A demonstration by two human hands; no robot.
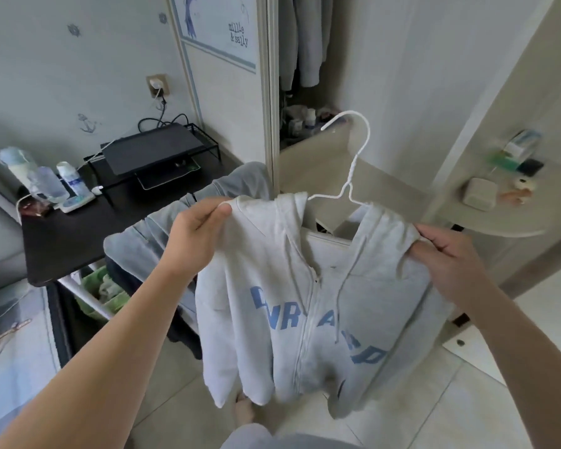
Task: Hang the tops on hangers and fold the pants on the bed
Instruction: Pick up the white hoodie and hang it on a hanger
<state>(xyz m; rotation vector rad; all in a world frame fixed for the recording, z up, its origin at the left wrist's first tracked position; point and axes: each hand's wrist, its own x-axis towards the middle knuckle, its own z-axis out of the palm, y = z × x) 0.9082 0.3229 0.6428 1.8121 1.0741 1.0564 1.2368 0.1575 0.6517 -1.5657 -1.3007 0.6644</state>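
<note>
The left hand point(198, 234) pinches one shoulder of the grey zip hoodie point(272, 319) and the right hand point(447, 264) grips the other, fingers curled on the cloth. It hangs lengthwise downward on a white wire hanger point(354, 161), hook up, above pale floor tiles point(450, 400), between a black desk point(65, 241) and an open wardrobe point(386, 76).
</note>
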